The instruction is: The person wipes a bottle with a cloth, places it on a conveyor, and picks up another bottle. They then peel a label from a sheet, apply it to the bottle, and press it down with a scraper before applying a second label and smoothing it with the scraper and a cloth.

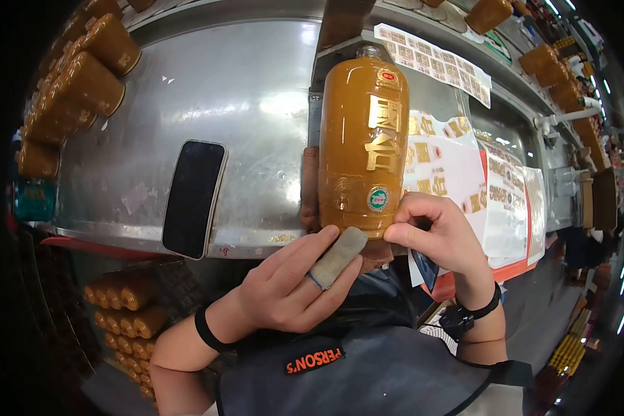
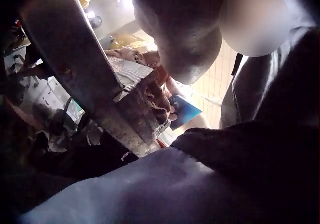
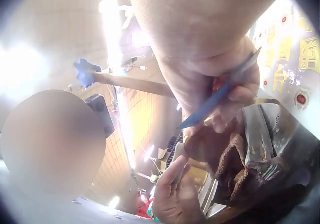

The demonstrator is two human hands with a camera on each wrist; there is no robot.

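A glossy brown bottle (image 1: 353, 139) with gold characters and a round green-and-white sticker (image 1: 377, 199) lies with its clear neck away from me. My left hand (image 1: 291, 284) has its fingertips at the bottle's base, fingers fairly straight. One of its fingers wears a knitted finger sleeve (image 1: 338, 258). At the base's right corner is my right hand (image 1: 442, 232), its thumb tip against the bottle and its index finger bent. The curled fingers of that hand hold a thin blue scraper (image 3: 220, 96). A brown cloth (image 3: 231, 159) lies beneath the bottle.
A black phone (image 1: 195, 197) lies on the metal table (image 1: 256, 83) to the left. Sticker sheets (image 1: 444, 156) spread to the right, with another sheet (image 1: 433, 59) behind. Brown bottles (image 1: 90, 80) stand at the far left, and several more (image 1: 128, 319) are stacked below the table edge.
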